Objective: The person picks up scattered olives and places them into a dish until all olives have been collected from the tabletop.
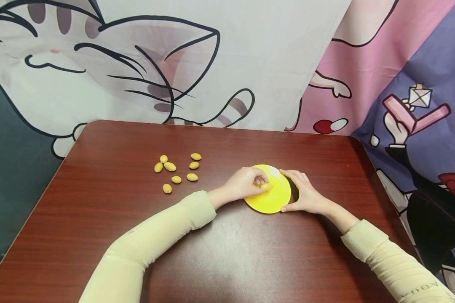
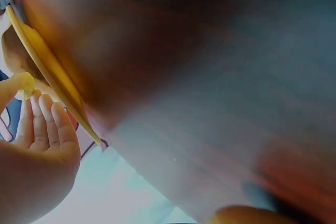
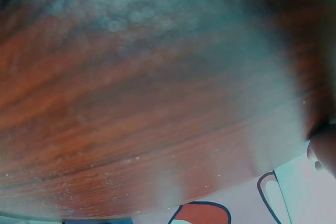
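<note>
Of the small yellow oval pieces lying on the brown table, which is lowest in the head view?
The yellow oval piece at the group's lower left; the seven others lying there sit higher.

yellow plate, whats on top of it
The left hand pinches a small yellow piece over the yellow plate. The uncovered part of the plate looks bare; whatever lies directly beneath the hand is hidden.

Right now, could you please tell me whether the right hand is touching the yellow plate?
Touching. The head view shows the right hand meeting the yellow plate, thumb and fingertips against its rim.
</note>
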A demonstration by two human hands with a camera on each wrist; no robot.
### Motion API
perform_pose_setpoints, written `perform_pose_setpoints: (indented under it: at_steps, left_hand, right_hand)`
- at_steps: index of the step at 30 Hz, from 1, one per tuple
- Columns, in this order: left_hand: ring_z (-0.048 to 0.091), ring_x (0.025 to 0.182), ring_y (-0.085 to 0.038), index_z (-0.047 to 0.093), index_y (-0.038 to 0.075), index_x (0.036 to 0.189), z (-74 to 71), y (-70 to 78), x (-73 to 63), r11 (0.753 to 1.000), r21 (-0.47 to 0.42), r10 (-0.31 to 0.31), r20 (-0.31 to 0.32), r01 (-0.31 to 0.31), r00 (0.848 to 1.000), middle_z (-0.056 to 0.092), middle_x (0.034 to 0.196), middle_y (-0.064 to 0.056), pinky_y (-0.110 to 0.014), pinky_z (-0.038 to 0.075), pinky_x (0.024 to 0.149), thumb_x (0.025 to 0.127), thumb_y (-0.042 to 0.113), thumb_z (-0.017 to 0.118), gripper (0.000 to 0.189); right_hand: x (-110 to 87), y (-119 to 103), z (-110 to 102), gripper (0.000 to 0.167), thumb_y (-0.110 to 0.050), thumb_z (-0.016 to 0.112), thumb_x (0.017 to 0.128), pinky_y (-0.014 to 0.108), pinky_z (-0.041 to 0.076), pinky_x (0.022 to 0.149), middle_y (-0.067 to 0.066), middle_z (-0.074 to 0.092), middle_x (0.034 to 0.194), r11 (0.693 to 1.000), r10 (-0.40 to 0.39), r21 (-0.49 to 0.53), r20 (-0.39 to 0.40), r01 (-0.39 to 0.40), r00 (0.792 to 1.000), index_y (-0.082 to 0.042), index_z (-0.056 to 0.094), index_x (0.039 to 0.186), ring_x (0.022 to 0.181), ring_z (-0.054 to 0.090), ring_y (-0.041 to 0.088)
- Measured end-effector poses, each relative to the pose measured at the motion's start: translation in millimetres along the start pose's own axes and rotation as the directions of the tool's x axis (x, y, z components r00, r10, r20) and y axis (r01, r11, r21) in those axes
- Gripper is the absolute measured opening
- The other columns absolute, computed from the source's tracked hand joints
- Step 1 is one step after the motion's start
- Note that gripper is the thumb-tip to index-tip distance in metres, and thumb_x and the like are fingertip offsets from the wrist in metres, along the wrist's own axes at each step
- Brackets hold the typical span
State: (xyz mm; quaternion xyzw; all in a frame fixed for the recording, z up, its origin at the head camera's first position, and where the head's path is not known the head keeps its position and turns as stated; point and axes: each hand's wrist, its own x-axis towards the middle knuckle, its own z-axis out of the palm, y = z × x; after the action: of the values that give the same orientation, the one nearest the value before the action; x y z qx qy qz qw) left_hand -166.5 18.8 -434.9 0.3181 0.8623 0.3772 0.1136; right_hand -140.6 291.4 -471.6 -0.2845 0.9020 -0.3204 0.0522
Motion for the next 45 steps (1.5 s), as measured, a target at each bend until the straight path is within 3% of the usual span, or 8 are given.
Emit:
perform_pose_setpoints:
  at_steps: [19,31,37,45]
  left_hand:
    - [0.071,0.092,-0.015,0.078,0.009,0.107,7.3,-1.3,5.8,0.993,0.112,-0.041,0.037,0.037,0.998,0.078,0.098,-0.003,-0.023,0.056,0.086,0.095,0.021,0.081,0.017]
    - [0.070,0.096,-0.017,0.077,0.008,0.107,3.6,-1.9,4.1,0.996,0.068,-0.051,0.032,0.049,0.998,0.077,0.100,-0.005,-0.024,0.056,0.089,0.093,0.020,0.083,0.020]
    - [0.071,0.098,-0.017,0.076,0.009,0.108,-5.4,-3.3,-0.3,0.997,0.042,-0.065,0.002,0.065,0.998,0.077,0.102,-0.004,-0.025,0.056,0.091,0.091,0.029,0.086,0.028]
    - [0.071,0.103,-0.022,0.074,0.004,0.115,-30.0,-7.3,-13.8,0.997,0.007,-0.077,-0.016,0.077,0.997,0.076,0.109,-0.008,-0.033,0.059,0.095,0.090,0.009,0.084,0.027]
  right_hand:
    - [-0.5,-2.2,-1.0,0.118,-0.030,0.102,0.064,0.063,0.031,0.107,0.023,0.046,0.150,1.000,0.023,0.009,0.006,-0.023,1.000,0.001,0.038,0.159,0.137,0.034,0.044]
    - [-0.1,-0.6,0.5,0.119,-0.030,0.102,0.064,0.064,0.031,0.107,0.024,0.046,0.150,1.000,0.011,0.008,0.003,-0.011,1.000,0.001,0.038,0.159,0.137,0.035,0.045]
    - [-1.3,-1.0,0.5,0.119,-0.031,0.101,0.064,0.063,0.031,0.107,0.024,0.046,0.150,1.000,0.015,0.007,0.007,-0.015,1.000,0.001,0.037,0.159,0.137,0.034,0.044]
    - [-1.3,-2.7,-1.2,0.120,-0.030,0.102,0.065,0.064,0.031,0.108,0.024,0.045,0.152,0.999,0.031,0.016,0.018,-0.031,0.999,0.000,0.036,0.160,0.139,0.033,0.045]
